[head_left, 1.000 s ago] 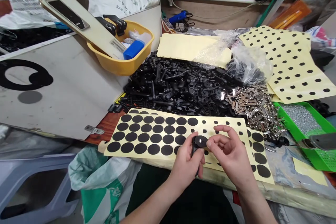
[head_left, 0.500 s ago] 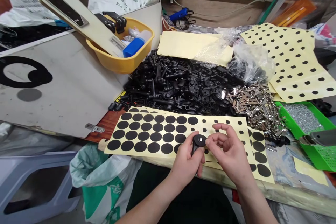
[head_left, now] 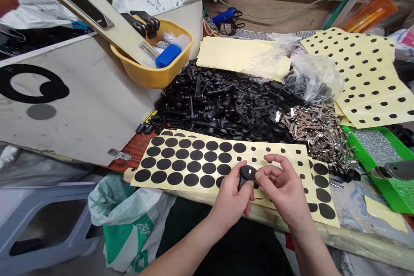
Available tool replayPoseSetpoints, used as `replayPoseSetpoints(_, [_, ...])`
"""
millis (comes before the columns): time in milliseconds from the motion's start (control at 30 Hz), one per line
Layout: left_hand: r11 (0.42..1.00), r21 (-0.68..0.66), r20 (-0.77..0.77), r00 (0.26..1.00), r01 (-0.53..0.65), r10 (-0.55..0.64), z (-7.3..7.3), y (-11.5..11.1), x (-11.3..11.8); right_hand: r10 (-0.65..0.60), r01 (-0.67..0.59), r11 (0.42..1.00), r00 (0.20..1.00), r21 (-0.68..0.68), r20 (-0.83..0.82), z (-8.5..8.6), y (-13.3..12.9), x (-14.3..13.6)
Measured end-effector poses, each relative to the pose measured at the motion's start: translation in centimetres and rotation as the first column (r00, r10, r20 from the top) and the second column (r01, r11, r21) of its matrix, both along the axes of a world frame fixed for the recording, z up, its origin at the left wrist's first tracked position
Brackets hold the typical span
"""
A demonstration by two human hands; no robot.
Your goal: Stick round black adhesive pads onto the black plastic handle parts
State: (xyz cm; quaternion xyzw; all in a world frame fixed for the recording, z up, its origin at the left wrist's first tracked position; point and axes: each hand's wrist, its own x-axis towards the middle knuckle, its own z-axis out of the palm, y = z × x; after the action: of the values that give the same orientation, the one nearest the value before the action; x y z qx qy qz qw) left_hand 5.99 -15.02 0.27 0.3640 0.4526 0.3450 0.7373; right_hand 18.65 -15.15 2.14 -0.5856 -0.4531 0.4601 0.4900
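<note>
While pinched between both hands, small black plastic part (head_left: 247,174) held just above yellow sticker sheet (head_left: 207,161), at 6 o'clock from black parts pile (head_left: 226,108).

Judged light, stiff, smooth-faced; best gripped by the rim and short stem. Left hand (head_left: 233,196) clamped on stem from 7 o'clock, thumb up. Right hand (head_left: 284,189) at 3 o'clock, fingertips closed against the disc's edge, wrist low over bench edge.

Head view, down over workbench (head_left: 355,233)
</note>
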Motion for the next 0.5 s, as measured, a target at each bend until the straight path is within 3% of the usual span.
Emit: replayPoseSetpoints(500, [1.0, 0.003, -0.022, 1.0, 0.0, 0.0, 0.15, -0.07, 0.02, 0.003, -0.004, 1.0, 1.0, -0.006, -0.029, -0.07, 0.0, 0.06])
